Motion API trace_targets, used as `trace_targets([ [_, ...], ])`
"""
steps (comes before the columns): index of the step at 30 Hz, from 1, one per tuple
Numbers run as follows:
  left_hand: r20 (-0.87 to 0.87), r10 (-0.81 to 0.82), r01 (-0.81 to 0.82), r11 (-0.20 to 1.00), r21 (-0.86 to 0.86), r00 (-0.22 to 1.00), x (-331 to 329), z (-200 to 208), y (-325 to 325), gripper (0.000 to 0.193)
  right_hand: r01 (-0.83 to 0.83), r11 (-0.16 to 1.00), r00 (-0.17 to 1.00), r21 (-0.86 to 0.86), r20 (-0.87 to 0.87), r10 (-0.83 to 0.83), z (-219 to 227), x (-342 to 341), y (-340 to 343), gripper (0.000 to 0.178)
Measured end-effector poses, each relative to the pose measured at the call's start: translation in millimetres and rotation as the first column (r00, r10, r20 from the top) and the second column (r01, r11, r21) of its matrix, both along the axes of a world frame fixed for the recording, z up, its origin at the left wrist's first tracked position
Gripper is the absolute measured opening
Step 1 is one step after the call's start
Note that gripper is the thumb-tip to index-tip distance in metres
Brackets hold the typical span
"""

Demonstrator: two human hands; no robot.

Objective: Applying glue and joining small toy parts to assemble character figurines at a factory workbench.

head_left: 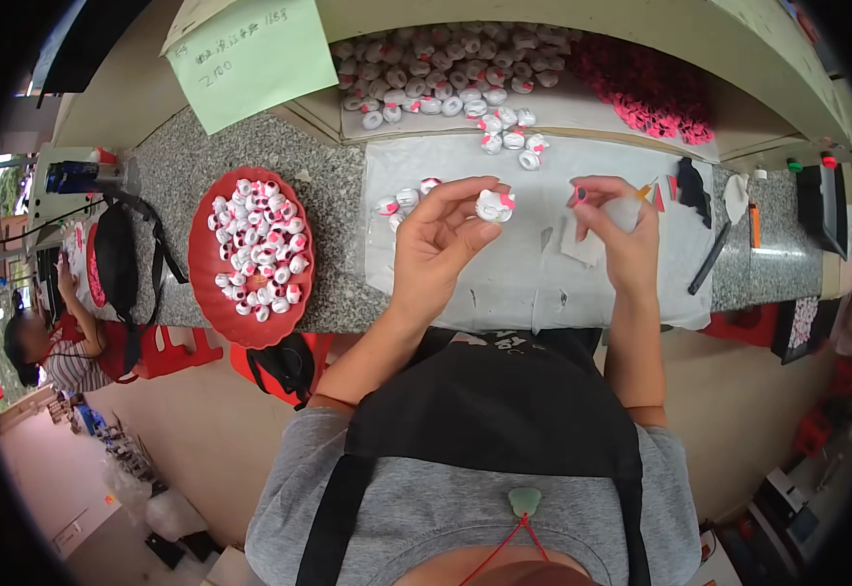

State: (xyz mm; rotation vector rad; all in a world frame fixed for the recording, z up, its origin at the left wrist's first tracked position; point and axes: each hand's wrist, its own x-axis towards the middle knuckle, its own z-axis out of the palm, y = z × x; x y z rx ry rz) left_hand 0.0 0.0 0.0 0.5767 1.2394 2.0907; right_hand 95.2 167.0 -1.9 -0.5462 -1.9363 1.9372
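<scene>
- Left hand is pinching a small white figurine with a pink bow between thumb and fingertips, held up over the white sheet.
- Right hand sits at 3 o'clock from it, fingers curled narrow around a small clear bottle.
- Red tray full of the same figurines lies at 9 o'clock.
- More of them are heaped at 12 o'clock, beside a pile of pink bows.

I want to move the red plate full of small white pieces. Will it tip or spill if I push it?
Likely yes. The red plate overhangs the counter edge, so a push toward the person may tip it. The white pieces are heaped loosely and look rounded, so they would probably roll and scatter.
</scene>
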Motion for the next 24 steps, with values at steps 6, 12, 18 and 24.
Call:
trace_targets([
  [6,-0.082,0.031,-0.034,0.999,-0.026,0.996,7.9,3.8,7.9,0.034,-0.071,0.931,0.972,-0.357,-0.234,-0.016,18.4,9.2,-27.9,0.011],
  [12,-0.189,0.024,-0.039,0.997,-0.074,0.982,12.2,4.0,7.8,0.033,-0.08,0.91,0.967,-0.407,-0.251,-0.028,23.5,10.6,-37.5,0.012],
  [18,-0.397,0.094,-0.146,0.984,-0.103,0.913,15.4,7.1,9.1,0.031,-0.092,0.935,0.981,-0.343,-0.193,0.026,21.4,10.2,-41.5,0.01],
  [24,-0.647,0.077,-0.238,0.957,-0.165,0.759,15.7,13.1,8.6,0.031,-0.046,0.96,0.982,-0.277,-0.188,-0.007,17.8,6.4,-43.9,0.008],
])
